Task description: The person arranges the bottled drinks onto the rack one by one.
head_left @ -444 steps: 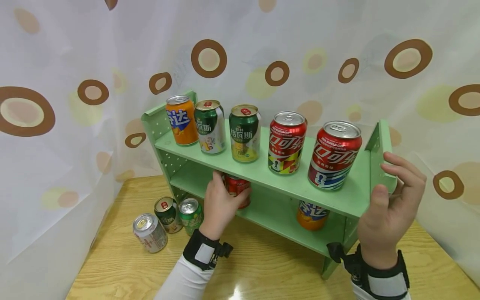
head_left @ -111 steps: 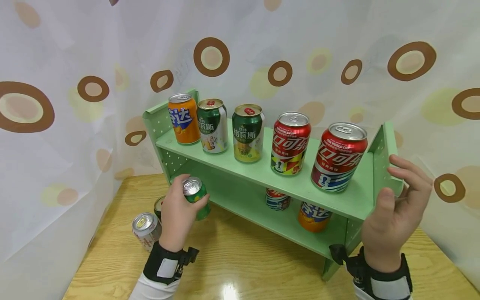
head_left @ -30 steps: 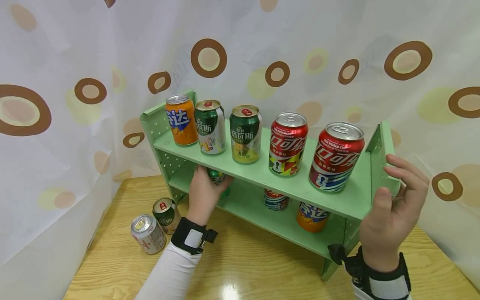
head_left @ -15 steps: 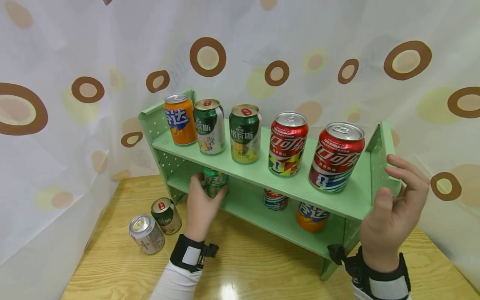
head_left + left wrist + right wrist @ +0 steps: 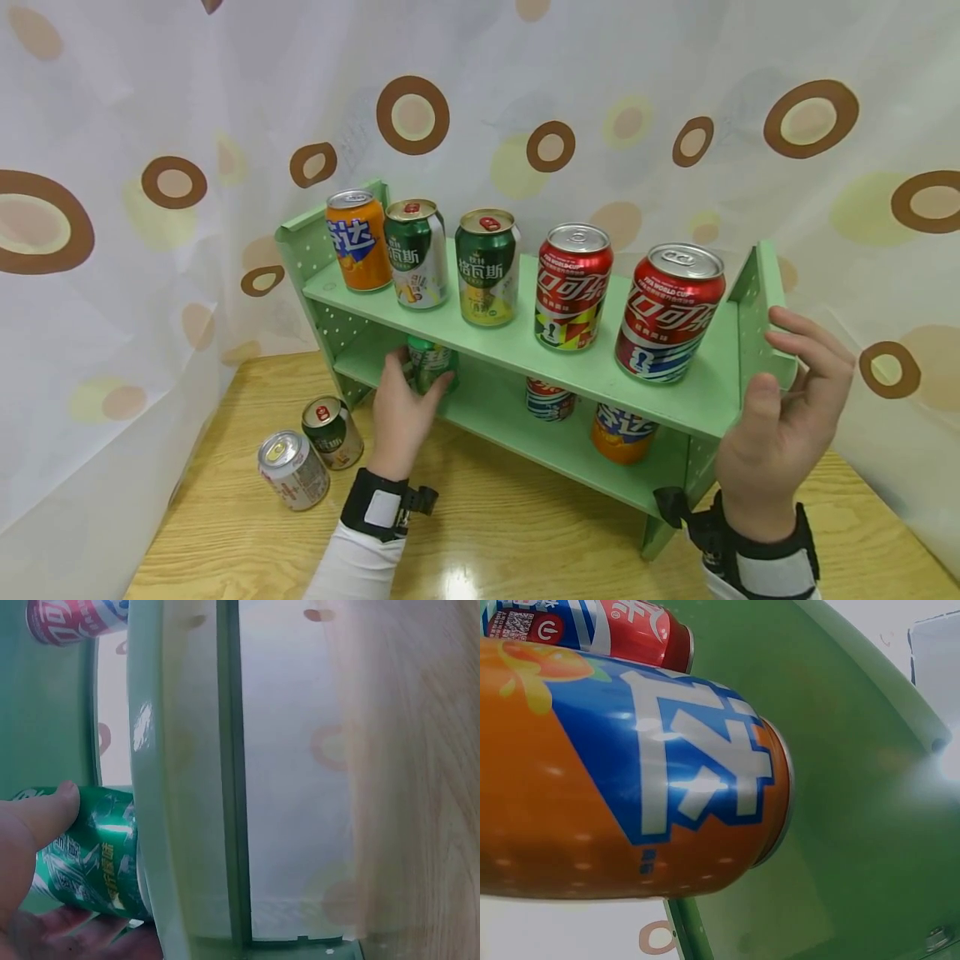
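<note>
My left hand (image 5: 405,412) holds a green soda can (image 5: 432,364) that stands upright at the left of the lower level of a green two-tier shelf (image 5: 525,454). In the left wrist view, thumb and fingers lie on opposite sides of the green can (image 5: 94,851). My right hand (image 5: 787,425) grips the front end of the shelf's right side panel, thumb on the inner side. On the lower level, a red can (image 5: 550,402) and an orange soda can (image 5: 624,435) stand further right; the orange can (image 5: 697,780) fills much of the right wrist view.
The upper level bears an orange can (image 5: 358,242), two green-topped cans (image 5: 487,275) and two red cola cans (image 5: 670,317). Left of the shelf, a pale can (image 5: 294,471) and a green-topped can (image 5: 333,433) stand on the wooden table (image 5: 480,533). Patterned sheeting hangs behind.
My left hand earlier put a red can on the lower level, then lifted the green can from the table onto it. Lately the green can has shifted slightly forward. The right hand has stayed put.
</note>
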Demonstrator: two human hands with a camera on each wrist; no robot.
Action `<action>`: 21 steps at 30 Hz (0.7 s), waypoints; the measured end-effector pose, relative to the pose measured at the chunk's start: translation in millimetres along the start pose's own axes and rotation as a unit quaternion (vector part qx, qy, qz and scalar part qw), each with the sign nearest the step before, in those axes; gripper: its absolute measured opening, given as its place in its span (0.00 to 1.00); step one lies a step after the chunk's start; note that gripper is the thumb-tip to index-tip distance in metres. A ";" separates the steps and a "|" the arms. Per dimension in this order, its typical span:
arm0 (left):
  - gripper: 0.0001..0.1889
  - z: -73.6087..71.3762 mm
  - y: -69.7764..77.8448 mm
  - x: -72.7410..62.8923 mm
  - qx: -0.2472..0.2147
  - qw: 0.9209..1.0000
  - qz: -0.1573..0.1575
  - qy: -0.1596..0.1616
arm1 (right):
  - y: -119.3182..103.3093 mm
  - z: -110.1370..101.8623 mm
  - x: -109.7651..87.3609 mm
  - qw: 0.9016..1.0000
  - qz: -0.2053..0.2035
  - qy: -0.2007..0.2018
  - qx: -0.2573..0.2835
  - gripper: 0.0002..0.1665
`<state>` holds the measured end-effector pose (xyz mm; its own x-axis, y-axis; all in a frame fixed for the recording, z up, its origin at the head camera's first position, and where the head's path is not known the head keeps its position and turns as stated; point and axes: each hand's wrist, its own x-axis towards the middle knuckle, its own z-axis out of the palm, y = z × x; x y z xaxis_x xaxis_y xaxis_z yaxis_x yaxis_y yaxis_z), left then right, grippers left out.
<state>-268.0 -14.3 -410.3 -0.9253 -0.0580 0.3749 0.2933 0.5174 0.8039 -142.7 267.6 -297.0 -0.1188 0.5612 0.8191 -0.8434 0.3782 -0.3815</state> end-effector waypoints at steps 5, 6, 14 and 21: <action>0.41 -1.7 0.7 5.5 -0.012 1.000 -0.004 -0.025 | 0.1 -0.6 -0.2 1.000 -0.001 -0.002 0.001 0.23; 0.41 -2.0 0.9 6.9 -0.013 0.999 -0.004 -0.030 | 0.1 -0.6 0.0 1.000 -0.002 -0.002 0.000 0.23; 0.40 -3.1 -0.5 14.1 -0.028 0.998 0.006 -0.052 | 0.4 -0.4 -0.9 1.000 0.006 -0.005 0.010 0.23; 0.40 -3.6 -1.6 16.3 -0.027 0.998 0.007 -0.060 | 0.3 0.2 0.3 1.000 -0.006 0.000 -0.005 0.25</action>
<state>-282.7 -19.1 -403.9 -0.9423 0.0536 0.3305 0.3158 0.4698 0.8243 -143.1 267.7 -296.8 -0.1086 0.5566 0.8236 -0.8394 0.3925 -0.3760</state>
